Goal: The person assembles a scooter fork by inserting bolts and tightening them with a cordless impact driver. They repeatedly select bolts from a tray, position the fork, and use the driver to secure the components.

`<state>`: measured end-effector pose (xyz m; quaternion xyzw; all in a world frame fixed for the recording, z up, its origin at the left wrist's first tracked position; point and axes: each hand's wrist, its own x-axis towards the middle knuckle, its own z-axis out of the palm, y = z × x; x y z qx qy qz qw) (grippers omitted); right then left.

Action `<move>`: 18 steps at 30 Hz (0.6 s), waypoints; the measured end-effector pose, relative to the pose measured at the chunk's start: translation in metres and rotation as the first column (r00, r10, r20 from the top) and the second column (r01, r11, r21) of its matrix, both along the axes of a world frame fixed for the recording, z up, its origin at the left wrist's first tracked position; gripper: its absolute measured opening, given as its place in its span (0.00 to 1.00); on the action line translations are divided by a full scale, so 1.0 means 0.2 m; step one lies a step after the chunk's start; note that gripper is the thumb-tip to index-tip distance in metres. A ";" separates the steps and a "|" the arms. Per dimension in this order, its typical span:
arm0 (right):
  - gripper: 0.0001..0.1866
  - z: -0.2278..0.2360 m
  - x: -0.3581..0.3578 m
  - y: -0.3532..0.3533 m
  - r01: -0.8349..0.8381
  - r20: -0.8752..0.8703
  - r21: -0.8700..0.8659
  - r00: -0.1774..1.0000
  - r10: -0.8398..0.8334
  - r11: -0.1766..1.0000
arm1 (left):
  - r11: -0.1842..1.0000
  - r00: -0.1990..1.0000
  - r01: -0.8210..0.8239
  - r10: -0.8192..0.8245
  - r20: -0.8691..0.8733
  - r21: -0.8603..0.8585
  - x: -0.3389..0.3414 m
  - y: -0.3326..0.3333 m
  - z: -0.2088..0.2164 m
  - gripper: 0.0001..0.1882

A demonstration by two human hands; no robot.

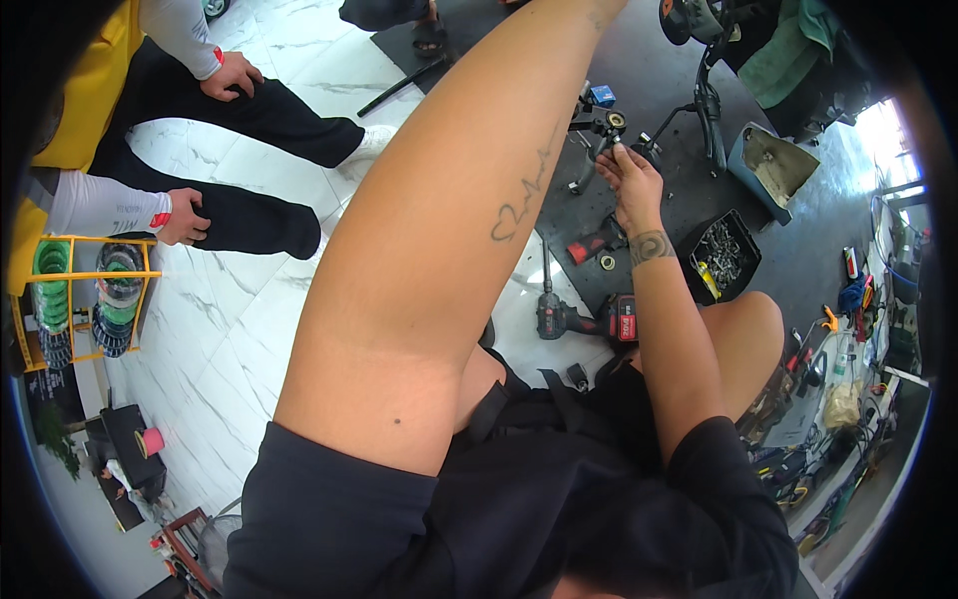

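My left forearm stretches across the view to the top edge, and the hand at its end lies outside the picture. Thumb and fingers of my right hand are pinched together at the near side of a dark mechanical part with a brass-coloured ring. What the fingertips grip is too small to make out. Between my legs and that part lie a cordless impact wrench with a red-and-black battery, a red-and-black tool and a small loose ring.
Right of my wrist sits a black tray of loose screws. Beyond it are an open grey bin and a handlebar with cables. Tools crowd the right side. A person in yellow sits at left, near a tyre rack.
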<state>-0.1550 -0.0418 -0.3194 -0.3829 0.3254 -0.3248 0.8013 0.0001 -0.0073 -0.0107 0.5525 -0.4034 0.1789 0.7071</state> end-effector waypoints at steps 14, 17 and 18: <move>0.20 0.01 0.05 -0.03 -0.080 -0.130 0.179 0.986 0.104 0.981 | 0.996 0.988 -0.084 0.082 0.130 0.013 0.02 -0.01 -0.02 0.13; 0.21 0.05 0.05 -0.01 -0.091 -0.115 0.266 0.985 0.126 0.960 | 0.917 0.878 0.398 -0.383 -0.288 -0.007 -0.03 0.05 0.02 0.15; 0.21 0.06 0.04 -0.01 -0.078 -0.142 0.278 0.982 0.121 0.957 | 0.904 0.873 0.425 -0.398 -0.281 0.042 -0.04 0.07 0.03 0.16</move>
